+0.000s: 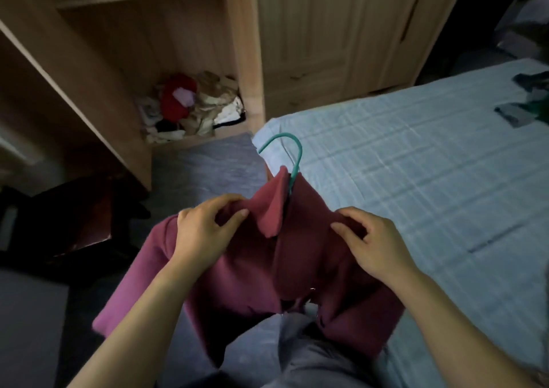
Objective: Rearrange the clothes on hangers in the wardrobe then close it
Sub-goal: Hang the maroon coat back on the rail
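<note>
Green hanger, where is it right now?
The hanger is in the middle of the head view, its hook poking out of the red top held by both hands, just over the near corner of the bed.

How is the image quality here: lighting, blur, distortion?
Head view: dim overall, with dark corners; the bed is the brightest area. Wide-angle bending curves the wardrobe edges. Slight softness on both hands, left and right, and the maroon shirt; the green hanger reads clearly.

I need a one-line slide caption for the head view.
Both hands, left and right, fit a maroon shirt onto a green hanger beside the open wardrobe.
</note>
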Demonstrator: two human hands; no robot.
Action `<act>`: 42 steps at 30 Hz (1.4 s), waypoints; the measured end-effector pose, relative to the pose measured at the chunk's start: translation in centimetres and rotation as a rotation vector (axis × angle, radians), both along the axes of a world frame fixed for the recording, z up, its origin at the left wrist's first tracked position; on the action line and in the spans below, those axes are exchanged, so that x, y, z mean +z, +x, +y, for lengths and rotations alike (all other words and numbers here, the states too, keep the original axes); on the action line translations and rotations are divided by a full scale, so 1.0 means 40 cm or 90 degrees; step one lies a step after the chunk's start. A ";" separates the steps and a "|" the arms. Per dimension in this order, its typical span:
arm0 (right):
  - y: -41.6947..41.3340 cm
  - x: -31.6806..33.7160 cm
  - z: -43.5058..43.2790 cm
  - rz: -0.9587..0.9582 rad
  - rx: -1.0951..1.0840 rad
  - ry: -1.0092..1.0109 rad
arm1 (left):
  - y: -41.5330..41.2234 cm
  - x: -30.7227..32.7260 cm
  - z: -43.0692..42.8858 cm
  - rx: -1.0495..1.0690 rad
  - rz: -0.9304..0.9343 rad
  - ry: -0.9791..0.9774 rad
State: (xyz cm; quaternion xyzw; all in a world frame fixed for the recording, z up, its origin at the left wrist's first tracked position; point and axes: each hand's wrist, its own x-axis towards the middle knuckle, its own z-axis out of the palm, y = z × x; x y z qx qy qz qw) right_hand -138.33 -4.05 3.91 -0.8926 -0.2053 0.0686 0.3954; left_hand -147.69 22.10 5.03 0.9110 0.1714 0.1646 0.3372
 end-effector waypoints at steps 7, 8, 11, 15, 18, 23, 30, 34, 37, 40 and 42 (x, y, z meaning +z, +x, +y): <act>0.424 0.055 0.376 -0.085 0.141 0.006 | 0.301 0.091 0.319 0.119 -0.005 0.026; 0.474 0.065 0.433 -0.104 0.163 0.007 | 0.338 0.105 0.362 0.140 -0.009 0.032; 0.606 0.101 0.610 -0.161 0.225 0.042 | 0.430 0.133 0.494 0.207 -0.021 0.036; 0.784 0.156 0.873 -0.228 0.300 0.106 | 0.563 0.161 0.713 0.288 -0.076 0.034; 0.927 0.213 1.080 -0.246 0.321 0.146 | 0.690 0.202 0.908 0.291 -0.111 0.047; 1.151 0.340 1.392 -0.286 0.313 0.156 | 0.928 0.345 1.240 0.247 -0.147 0.087; 1.452 0.568 1.756 -0.347 0.295 0.223 | 1.242 0.585 1.628 0.205 -0.208 0.131; 1.615 0.710 1.954 -0.376 0.274 0.337 | 1.423 0.738 1.825 0.193 -0.259 0.180; 1.743 0.821 2.100 -0.423 0.266 0.385 | 1.556 0.842 1.974 0.188 -0.292 0.227; 1.880 0.942 2.240 -0.474 0.259 0.405 | 1.683 0.953 2.118 0.173 -0.354 0.257; 1.965 1.040 2.328 -0.500 0.246 0.396 | 1.763 1.037 2.208 0.170 -0.398 0.272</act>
